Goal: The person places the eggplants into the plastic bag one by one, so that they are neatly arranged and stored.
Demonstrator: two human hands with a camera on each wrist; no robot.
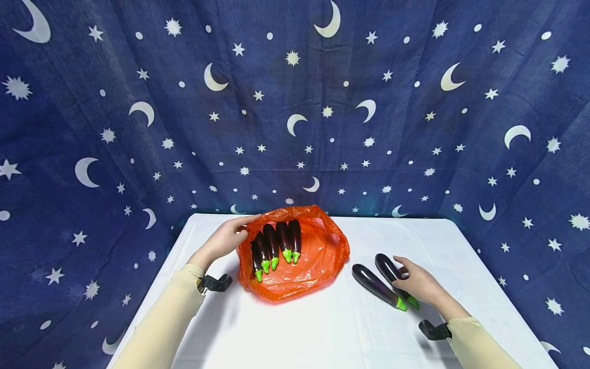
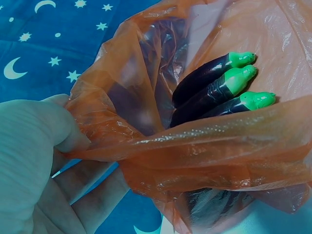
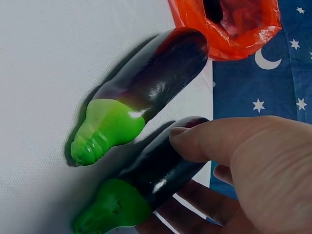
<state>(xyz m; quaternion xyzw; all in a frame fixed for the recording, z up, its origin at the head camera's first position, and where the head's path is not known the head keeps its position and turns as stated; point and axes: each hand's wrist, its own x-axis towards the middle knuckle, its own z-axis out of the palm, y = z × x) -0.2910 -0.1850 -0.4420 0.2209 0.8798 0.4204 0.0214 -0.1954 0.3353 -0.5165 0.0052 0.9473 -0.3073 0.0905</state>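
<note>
My left hand pinches the left rim of an orange-red plastic bag, thumb inside and fingers outside. Several dark purple eggplants with green stem ends lie side by side in the bag's left part; the left wrist view shows three of their green caps. On the table to the right, my right hand has its thumb and fingers on either side of an eggplant, which still lies on the cloth. Another eggplant lies just left of it, untouched, its green end toward me.
A white-covered table carries everything. Behind and around it hangs a dark blue curtain printed with moons and stars. A black strap sits on the left wrist, and another strap on the right.
</note>
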